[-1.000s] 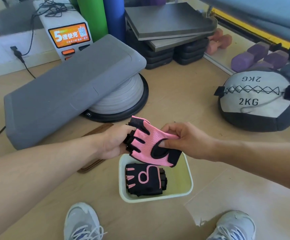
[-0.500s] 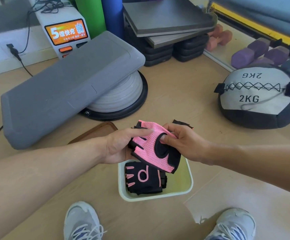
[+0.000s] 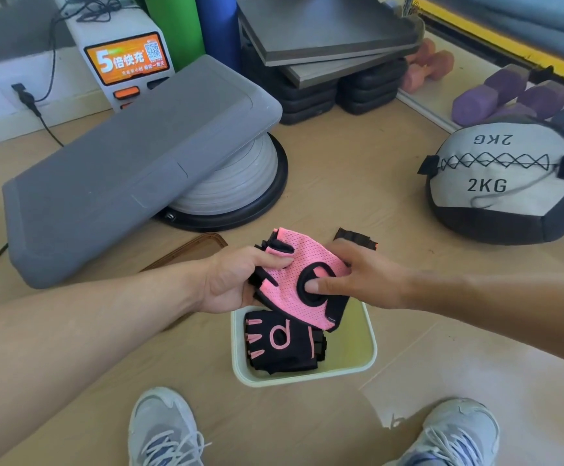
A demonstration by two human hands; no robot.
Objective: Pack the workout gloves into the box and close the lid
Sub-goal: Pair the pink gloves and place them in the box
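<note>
A pink mesh workout glove (image 3: 302, 269) with black trim is held between both hands just above the far edge of a pale green box (image 3: 366, 356) on the floor. My left hand (image 3: 232, 280) grips its finger end. My right hand (image 3: 361, 279) grips its wrist end, thumb pressed into the black oval opening, and the black strap sticks out behind my fingers. A second glove (image 3: 282, 343), black with pink markings, lies flat inside the box on its left side. A brown lid (image 3: 191, 248) lies on the floor behind my left forearm, mostly hidden.
A grey step platform (image 3: 122, 169) leans on a balance dome (image 3: 240, 186) at the back left. A 2KG medicine ball (image 3: 506, 183) sits at the right. Stacked steps, dumbbells and a charging kiosk (image 3: 129, 62) stand farther back. My shoes (image 3: 163, 428) flank the box's near side.
Both hands turned the pink glove and lowered it a little toward the box. The strap end now pokes out behind my right hand. The black glove has not moved.
</note>
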